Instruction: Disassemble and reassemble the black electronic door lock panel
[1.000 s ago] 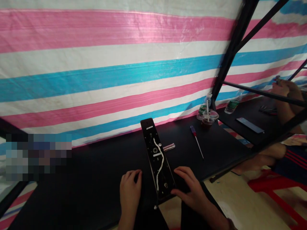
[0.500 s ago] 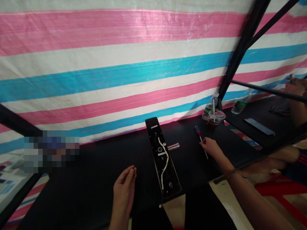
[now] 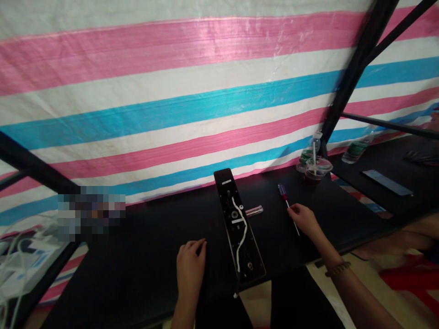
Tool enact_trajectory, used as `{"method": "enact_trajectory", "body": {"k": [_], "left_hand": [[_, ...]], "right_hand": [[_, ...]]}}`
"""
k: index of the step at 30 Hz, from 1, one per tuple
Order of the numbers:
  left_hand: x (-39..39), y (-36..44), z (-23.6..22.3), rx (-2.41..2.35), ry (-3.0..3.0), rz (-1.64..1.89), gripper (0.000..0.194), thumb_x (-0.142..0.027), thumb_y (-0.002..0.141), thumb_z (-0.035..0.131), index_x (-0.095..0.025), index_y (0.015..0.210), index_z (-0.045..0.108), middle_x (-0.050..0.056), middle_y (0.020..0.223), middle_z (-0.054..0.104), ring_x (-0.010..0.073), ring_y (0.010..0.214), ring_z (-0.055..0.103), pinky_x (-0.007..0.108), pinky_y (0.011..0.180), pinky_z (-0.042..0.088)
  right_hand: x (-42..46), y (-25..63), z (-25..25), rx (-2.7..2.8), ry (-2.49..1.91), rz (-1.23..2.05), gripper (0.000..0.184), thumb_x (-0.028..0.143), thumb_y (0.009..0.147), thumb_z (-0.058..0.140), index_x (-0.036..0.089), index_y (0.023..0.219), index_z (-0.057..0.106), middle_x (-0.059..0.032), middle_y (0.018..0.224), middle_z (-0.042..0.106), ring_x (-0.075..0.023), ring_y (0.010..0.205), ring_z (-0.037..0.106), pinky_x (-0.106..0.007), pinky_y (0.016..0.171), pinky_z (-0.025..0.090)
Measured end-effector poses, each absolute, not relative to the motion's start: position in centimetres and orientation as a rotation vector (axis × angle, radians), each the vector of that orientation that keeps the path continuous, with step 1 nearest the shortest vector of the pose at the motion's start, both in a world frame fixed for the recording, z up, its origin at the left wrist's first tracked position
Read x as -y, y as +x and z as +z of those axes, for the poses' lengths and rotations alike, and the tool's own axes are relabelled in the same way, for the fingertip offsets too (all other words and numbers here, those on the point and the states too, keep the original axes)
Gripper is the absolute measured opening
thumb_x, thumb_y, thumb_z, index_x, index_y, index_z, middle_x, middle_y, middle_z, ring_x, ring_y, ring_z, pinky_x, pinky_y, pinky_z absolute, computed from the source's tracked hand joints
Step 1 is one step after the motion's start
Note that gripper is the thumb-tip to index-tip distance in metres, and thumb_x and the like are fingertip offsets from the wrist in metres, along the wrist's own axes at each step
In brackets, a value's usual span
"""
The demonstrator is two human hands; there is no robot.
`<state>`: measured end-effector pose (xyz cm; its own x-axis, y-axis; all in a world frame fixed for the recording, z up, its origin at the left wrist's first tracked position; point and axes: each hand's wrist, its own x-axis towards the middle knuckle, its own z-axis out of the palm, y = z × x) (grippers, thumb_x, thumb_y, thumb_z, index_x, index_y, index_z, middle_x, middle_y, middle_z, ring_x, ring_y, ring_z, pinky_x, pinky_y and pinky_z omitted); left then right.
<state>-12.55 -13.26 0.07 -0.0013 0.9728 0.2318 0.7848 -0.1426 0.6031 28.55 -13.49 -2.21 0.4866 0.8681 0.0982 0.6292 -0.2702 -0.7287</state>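
Screwdriver: lies right of the frame's centre, its purple-and-red handle [image 3: 282, 191] pointing up and left, the shaft slanting down to the right.
Right hand: [image 3: 304, 220] thumb and fingertips pinched together on the screwdriver's shaft, below the handle.
Panel: [image 3: 236, 235] long, black, at lower centre, a white cable [image 3: 244, 224] curving along its face.
Left hand: [image 3: 191, 264] left of the panel and apart from it, fingers loosely curled, a small gap by the thumb, nothing visible in its grip.
Packet: [image 3: 254, 210] small, clear and pinkish, just beside the panel's right edge; contents too small to tell.
Cup: [image 3: 318, 169] clear plastic, right of centre, with dark drink [image 3: 311, 180] low inside and a straw [image 3: 314, 157] standing in it.
Bottle: [image 3: 303, 158] clear, green label, white cap, behind the cup; cannot tell how full.
Second bottle: [image 3: 355, 151] farther right, green label, on the neighbouring table [image 3: 355, 183]; level unclear.
Table: [image 3: 144, 256] black, under both hands.
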Motion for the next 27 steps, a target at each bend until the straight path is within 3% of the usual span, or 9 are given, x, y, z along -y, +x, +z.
{"method": "enact_trajectory", "body": {"k": [7,11,15,18,23,27], "left_hand": [[10.7,-12.8,1.0,-2.037,1.879,0.773,0.047,-0.043,0.093,0.041,-0.012,0.108,0.073,0.013,0.104,0.072,0.0271,0.096,0.066,0.039,0.090,0.048],[9.6,-12.1,1.5,-2.025,1.940,0.681,0.035,-0.037,0.091,0.048,-0.015,0.101,0.074,0.010,0.102,0.071,0.0250,0.090,0.066,0.035,0.081,0.049],[9.7,-12.2,1.3,-2.010,1.952,0.681,0.032,-0.034,0.091,0.047,-0.018,0.093,0.074,0.008,0.094,0.070,0.0219,0.083,0.066,0.033,0.077,0.049],[10.0,-12.8,0.9,-2.005,1.926,0.716,0.030,-0.036,0.089,0.049,-0.018,0.090,0.073,0.008,0.093,0.069,0.0223,0.084,0.065,0.034,0.079,0.048],[10.0,-13.2,0.6,-1.963,1.880,0.781,0.028,-0.037,0.087,0.050,-0.019,0.076,0.069,0.007,0.083,0.065,0.0229,0.077,0.063,0.035,0.075,0.046],[10.1,-12.9,0.8,-1.895,1.801,0.879,0.025,-0.038,0.083,0.052,-0.020,0.072,0.066,0.007,0.079,0.064,0.0239,0.076,0.062,0.037,0.076,0.045]], "right_hand": [[15.2,28.4,-2.4,0.978,-1.700,0.532,0.035,0.051,0.075,0.064,0.017,0.080,0.065,-0.0051,0.065,0.067,-0.0185,0.058,0.061,-0.028,0.054,0.045],[15.8,28.3,-2.0,0.711,-1.568,0.641,0.039,0.054,0.073,0.072,0.016,0.082,0.064,0.0003,0.058,0.060,-0.0103,0.045,0.046,-0.022,0.041,0.034],[16.9,26.5,0.2,0.467,-1.234,0.847,0.043,0.049,0.063,0.085,0.018,0.085,0.064,0.0061,0.055,0.054,-0.0057,0.042,0.042,-0.016,0.037,0.031],[18.5,23.9,3.1,0.450,-1.065,0.954,0.037,0.042,0.068,0.086,0.019,0.087,0.064,0.0051,0.062,0.061,-0.0003,0.036,0.034,-0.013,0.036,0.031],[21.7,19.2,7.5,0.498,-0.961,1.088,0.028,0.036,0.075,0.082,0.022,0.095,0.067,-0.0070,0.084,0.076,-0.0149,0.061,0.068,-0.022,0.054,0.054],[23.2,16.6,9.2,0.558,-0.930,1.120,0.025,0.043,0.082,0.075,0.020,0.090,0.071,-0.0134,0.097,0.077,-0.0234,0.078,0.075,-0.031,0.070,0.061]]}}
